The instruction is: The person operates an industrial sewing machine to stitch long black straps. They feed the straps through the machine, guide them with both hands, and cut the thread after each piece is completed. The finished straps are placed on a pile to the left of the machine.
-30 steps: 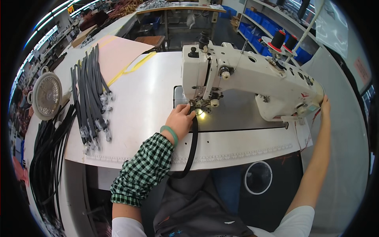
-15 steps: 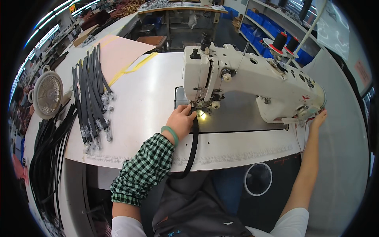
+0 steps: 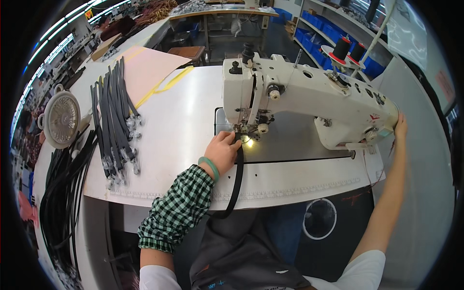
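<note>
A white industrial sewing machine [image 3: 309, 87] stands on the table, its small lamp lit by the needle. Close to the presser foot, my left hand [image 3: 223, 151] pinches a black strap [image 3: 238, 179], which curves down over the table's front edge. A green bangle [image 3: 210, 166] and a checked sleeve cover [image 3: 181, 203] are on that arm. My right hand [image 3: 401, 126] reaches to the machine's far right end, fingers curled on the handwheel there, which the hand and machine body largely hide. What lies under the presser foot is hard to make out.
Left of the machine lie dark straps with plastic-wrapped ends [image 3: 116, 116]. Long black straps [image 3: 63, 193] hang beside a round pale basket [image 3: 62, 118]. Pink sheet material [image 3: 145, 72] lies behind. Thread cones [image 3: 342, 50] stand at the back right, near shelves with blue bins [image 3: 331, 33].
My right hand has moved up along the machine's right end, around the handwheel. My left hand keeps its place on the strap by the presser foot. The whole view has shifted slightly.
</note>
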Tool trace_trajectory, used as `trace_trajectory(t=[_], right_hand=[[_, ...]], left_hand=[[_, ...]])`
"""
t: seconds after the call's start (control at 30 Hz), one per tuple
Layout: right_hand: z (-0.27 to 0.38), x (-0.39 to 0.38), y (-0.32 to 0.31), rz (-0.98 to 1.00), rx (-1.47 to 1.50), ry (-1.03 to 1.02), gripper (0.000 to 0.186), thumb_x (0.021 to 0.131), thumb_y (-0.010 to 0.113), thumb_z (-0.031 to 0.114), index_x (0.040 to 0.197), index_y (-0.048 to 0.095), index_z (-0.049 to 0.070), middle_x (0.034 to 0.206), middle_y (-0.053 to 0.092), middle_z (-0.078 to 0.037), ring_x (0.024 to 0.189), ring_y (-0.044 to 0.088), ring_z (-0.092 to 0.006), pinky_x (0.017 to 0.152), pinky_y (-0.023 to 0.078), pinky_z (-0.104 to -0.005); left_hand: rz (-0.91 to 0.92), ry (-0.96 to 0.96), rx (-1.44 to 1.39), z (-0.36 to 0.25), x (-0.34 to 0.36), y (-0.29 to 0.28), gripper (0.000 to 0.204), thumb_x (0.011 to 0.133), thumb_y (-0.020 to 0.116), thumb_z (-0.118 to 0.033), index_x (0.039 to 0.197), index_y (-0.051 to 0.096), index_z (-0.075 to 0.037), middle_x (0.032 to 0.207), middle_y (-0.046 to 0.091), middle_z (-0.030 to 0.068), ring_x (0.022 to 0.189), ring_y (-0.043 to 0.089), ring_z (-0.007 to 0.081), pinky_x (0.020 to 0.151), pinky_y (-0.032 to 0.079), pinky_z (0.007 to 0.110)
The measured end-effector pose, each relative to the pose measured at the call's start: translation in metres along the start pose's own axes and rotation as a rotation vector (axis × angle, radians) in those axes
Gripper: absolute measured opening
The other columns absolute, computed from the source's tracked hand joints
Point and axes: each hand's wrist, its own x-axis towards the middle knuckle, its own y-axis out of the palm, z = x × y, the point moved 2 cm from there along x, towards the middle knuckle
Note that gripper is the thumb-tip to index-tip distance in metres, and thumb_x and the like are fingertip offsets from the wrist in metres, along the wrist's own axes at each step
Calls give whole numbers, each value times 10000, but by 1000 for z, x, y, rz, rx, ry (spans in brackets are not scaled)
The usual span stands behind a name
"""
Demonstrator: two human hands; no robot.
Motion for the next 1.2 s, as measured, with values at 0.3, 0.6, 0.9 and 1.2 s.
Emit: trace_trajectory(t=[0.3,0.6,0.9,1.2], right_hand=[[-27,-52,10,-289,272,40,536,891,311,418,1125,464,-39,1089,514,-229,1035,470,-338,890,342,-369],[57,-19,-10,-19,142,-26,514,874,335,409,1182,460,17,1187,480,-186,1099,453,-316,906,343,-354],[45,6,-4,42,-86,-288,493,878,328,385,1180,459,18,1148,499,-204,1080,457,-341,899,345,-371],[-12,39,6,68,-189,-8,510,888,259,402,1165,451,19,1177,467,-205,1088,435,-367,904,337,-411]], left_hand=[[-20,-31,-68,0,5,1,306,619,566,21,914,619,-39,1049,557,145,997,498,274,839,443,340],[2,-55,-57,1,6,-1,312,633,554,43,923,631,-43,1049,559,133,1007,493,267,845,442,335],[-1,-58,-62,4,6,-1,297,641,556,38,917,629,-41,1044,558,139,1004,493,271,841,443,332],[3,-63,-81,6,7,2,313,636,557,43,931,624,-36,1066,546,143,1011,483,280,837,445,331]])
